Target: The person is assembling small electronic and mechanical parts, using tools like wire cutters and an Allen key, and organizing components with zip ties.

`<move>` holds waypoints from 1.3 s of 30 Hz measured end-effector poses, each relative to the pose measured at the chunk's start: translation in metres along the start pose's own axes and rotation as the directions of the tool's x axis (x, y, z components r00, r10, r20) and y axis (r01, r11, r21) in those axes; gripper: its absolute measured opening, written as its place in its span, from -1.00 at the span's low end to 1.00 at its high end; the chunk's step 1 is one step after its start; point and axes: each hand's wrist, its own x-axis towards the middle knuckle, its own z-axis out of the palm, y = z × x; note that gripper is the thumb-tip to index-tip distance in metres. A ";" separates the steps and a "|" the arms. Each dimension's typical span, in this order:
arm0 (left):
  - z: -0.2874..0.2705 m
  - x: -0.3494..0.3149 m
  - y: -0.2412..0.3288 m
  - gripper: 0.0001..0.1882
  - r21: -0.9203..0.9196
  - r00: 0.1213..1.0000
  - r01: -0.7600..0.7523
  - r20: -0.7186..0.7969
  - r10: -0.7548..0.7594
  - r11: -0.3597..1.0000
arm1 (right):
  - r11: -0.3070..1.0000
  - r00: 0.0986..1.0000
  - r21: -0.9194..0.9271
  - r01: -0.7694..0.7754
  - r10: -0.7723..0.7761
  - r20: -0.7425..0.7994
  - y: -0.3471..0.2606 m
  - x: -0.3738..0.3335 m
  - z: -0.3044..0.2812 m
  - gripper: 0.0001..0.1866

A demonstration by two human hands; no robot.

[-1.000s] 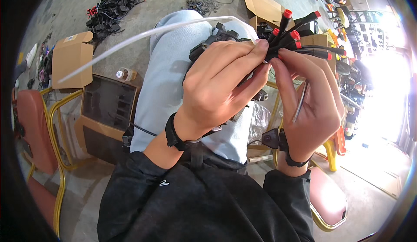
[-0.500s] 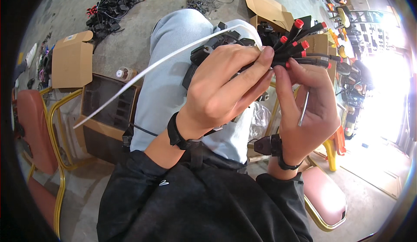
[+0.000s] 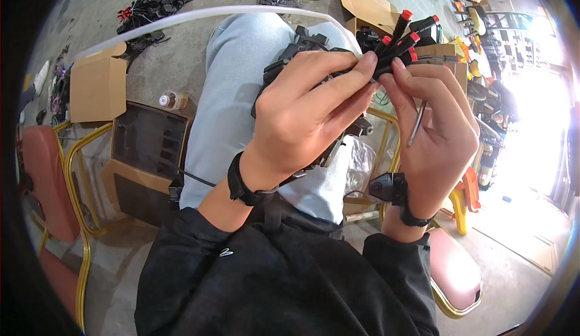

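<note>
Two bare hands meet above the lap. L hand: thumb & fingers clamped on the base of a black cable bundle w/ red tips; a white strip arcs out L from there. R hand: fingers curled round a thin metal rod, thumb & index tips nearly together by the bundle; can't tell what they pinch. Black parts on lap.

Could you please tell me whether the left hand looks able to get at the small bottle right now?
Probably not without letting go: the left hand appears to pinch the black cables, and the left leg lies between it and the bottle.
</note>
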 end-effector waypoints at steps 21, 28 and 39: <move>0.002 -0.007 0.008 -0.64 -0.026 0.976 0.212 -0.035 -0.213 0.977 | 0.828 0.964 0.520 -0.209 0.263 -0.030 0.023 -0.014 0.015 -0.81; 0.009 -0.008 0.005 -0.69 0.099 0.995 0.051 -0.088 -0.042 0.994 | 0.891 0.964 0.429 -0.148 0.227 -0.139 0.022 -0.017 0.020 -0.79; 0.008 -0.010 0.016 -0.67 -0.098 0.975 0.209 -0.055 -0.215 0.973 | 0.951 0.989 0.307 -0.049 0.089 -0.117 0.020 -0.014 0.016 -0.73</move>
